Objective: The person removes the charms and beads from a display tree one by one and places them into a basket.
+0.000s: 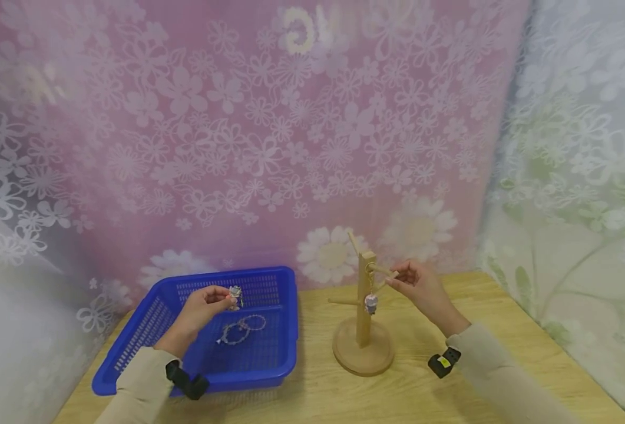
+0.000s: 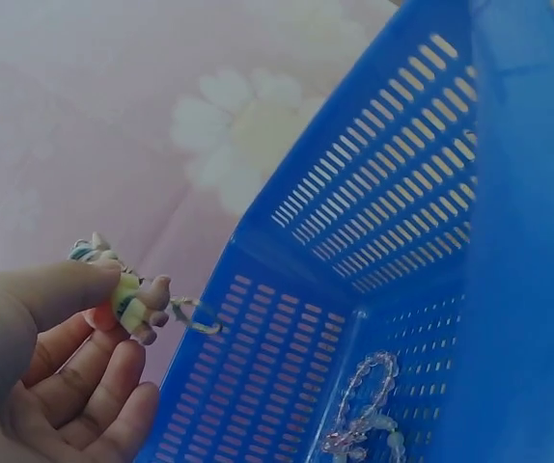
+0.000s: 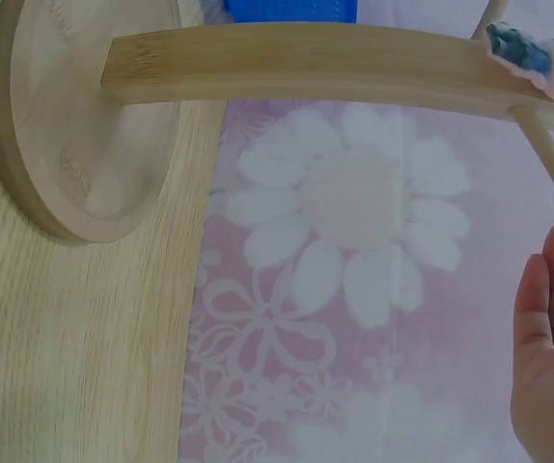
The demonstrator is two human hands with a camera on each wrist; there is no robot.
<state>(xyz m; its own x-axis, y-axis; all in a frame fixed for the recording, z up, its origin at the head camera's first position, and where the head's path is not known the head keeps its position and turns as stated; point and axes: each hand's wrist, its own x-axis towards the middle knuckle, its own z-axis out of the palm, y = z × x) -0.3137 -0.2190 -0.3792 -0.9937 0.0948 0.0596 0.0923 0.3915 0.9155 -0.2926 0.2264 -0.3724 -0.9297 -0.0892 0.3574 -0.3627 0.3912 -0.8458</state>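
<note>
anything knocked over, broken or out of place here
Nothing stands out. The pale wooden peg stand is upright, with a small blue-and-white figurine charm hanging from it. Two translucent beaded bracelets overlap inside the rectangular blue plastic basket. No spill or breakage shows.

1. Light wood-grain table, the landmark.
2. Pink sheet with white flower outlines, rising behind the table.
3. Large pale daisies printed low on it, near the table's back edge.
4. Whitish panel with green leaves, right of the table.
5. Greyish-white flowered panel, left of the table.
</note>
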